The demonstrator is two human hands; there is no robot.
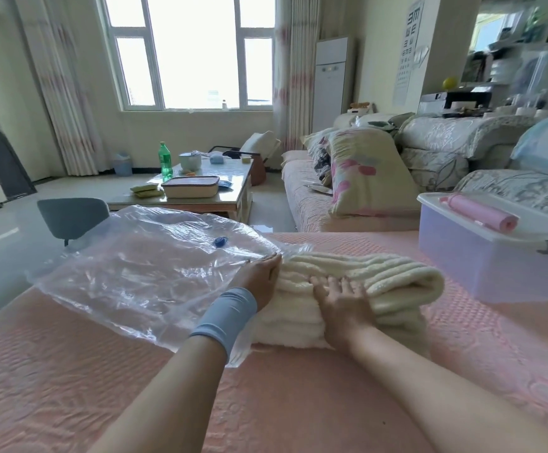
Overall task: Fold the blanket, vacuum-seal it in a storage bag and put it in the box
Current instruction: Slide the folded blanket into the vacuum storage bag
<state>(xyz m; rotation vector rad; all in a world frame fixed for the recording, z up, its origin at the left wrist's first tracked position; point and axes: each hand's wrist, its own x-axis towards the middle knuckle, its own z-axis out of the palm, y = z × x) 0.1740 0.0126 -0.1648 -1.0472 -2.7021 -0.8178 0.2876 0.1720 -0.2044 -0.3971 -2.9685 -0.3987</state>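
Head: fluffy folded blanket (380,282), crinkly clear bag (142,269)

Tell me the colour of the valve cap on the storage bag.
Blue. The valve cap sits on the clear storage bag, best seen in the head view.

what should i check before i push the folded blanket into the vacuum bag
1. Blanket folded into a compact stack: ok, it lies in neat layers on the pink bed cover.
2. Storage bag mouth facing the blanket: ok, the open edge meets the stack's left end.
3. Mouth held open: cannot tell; the left hand is at the opening, but how wide it gapes is not clear.
4. Right hand placed to push: ok, it rests flat on the stack.
5. Blue valve clear of the blanket: ok, it sits further along the bag.
6. Box ready: not ok, its lid is on and a pink roll lies on it.
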